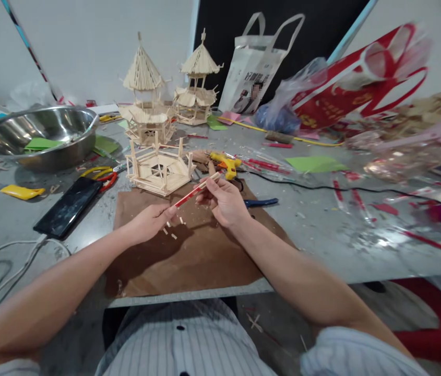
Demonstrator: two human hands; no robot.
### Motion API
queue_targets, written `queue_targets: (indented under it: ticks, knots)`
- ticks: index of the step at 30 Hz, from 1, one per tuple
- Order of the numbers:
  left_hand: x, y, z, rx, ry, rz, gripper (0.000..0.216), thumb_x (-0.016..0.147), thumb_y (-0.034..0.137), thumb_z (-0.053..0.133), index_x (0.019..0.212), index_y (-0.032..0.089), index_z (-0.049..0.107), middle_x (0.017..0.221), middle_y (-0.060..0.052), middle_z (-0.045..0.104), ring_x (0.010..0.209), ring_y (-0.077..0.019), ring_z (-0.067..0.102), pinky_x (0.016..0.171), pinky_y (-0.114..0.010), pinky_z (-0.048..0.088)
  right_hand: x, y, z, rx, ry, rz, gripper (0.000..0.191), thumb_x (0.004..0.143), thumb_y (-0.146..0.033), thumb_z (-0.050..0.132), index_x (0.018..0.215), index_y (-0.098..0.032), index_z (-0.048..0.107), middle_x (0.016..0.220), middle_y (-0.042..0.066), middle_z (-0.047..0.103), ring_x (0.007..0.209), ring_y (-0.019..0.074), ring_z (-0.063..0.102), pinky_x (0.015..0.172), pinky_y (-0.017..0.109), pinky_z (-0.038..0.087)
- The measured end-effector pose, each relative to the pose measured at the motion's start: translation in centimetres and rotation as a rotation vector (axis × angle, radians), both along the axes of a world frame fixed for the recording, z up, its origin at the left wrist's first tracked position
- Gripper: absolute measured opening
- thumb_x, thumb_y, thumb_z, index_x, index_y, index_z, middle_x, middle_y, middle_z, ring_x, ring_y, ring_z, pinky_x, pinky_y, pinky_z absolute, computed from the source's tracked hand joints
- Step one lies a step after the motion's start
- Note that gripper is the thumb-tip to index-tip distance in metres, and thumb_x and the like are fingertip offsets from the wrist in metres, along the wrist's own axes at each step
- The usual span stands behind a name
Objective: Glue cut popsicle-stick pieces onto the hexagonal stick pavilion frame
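Observation:
A pair of wooden chopsticks, partly inside a red paper sleeve [189, 197], spans the gap between my hands above the brown board. Pinched in my left hand [156, 222] is the red sleeved end. My right hand [223, 199] grips the bare pale ends [211, 178], fingers closed around them. Just beyond stands a six-sided frame [160, 169] of glued pale sticks, with short upright posts. Small stick offcuts [174, 236] lie on the brown board [189, 261] below my hands. Close behind my right hand rests a yellow glue gun [226, 164].
Two stick pagodas [144, 99] stand at the back. Left are a steel basin [83, 133], a phone [69, 206] with a white cable, and orange-handled pliers [106, 180]. A blue-handled tool [261, 202], a black cord [322, 187] and bags [345, 83] lie right.

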State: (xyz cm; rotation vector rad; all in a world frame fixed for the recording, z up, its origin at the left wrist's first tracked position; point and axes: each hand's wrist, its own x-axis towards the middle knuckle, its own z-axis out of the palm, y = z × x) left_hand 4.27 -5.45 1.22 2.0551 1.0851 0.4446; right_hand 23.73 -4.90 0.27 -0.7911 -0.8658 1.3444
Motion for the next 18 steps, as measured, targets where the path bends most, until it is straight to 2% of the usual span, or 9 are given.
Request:
queue_targets:
  ticks: [7,11,14,18]
  knots:
    - [0.4,-0.8,-0.2,-0.021,-0.007,0.026,0.044,0.086,0.051,0.028,0.067,0.016,0.047,0.048,0.005,0.038,0.047,-0.0082,0.036,0.048,-0.02,0.03,-1.4,-0.4,-1.0,-0.059,-0.047,0.043,0.041,0.046,-0.046,0.078,0.067,-0.016,0.062,0.054,-0.002,0.063,0.044,0.0089,0.057,0.045,0.021,0.049]
    - [0.7,-1.1,0.0,-0.002,-0.026,0.008,0.043,0.086,0.05,0.029,0.063,0.017,0.044,0.05,0.005,0.04,0.049,-0.008,0.036,0.049,-0.021,0.03,-2.5,-1.2,-1.6,-0.045,-0.141,0.166,0.038,0.049,-0.047,0.076,0.062,-0.013,0.063,0.05,-0.001,0.061,0.043,0.0088,0.056,0.045,0.021,0.048]
    - [0.6,-1.0,0.1,-0.004,-0.068,-0.017,0.044,0.086,0.051,0.029,0.064,0.016,0.044,0.051,0.005,0.04,0.049,-0.0075,0.036,0.048,-0.02,0.029,-2.8,-1.7,-1.6,-0.007,-0.204,0.198,0.036,0.054,-0.046,0.074,0.063,-0.013,0.065,0.052,0.0,0.062,0.045,0.0079,0.056,0.047,0.019,0.046]
    - [0.1,-0.5,0.0,-0.09,-0.12,-0.016,0.048,0.085,0.055,0.03,0.069,0.015,0.05,0.046,0.007,0.032,0.044,-0.0067,0.03,0.045,-0.02,0.026,-2.0,-1.5,-0.8,-0.015,-0.231,0.188,0.038,0.054,-0.048,0.074,0.067,-0.013,0.063,0.054,-0.001,0.061,0.046,0.0086,0.057,0.048,0.021,0.048]
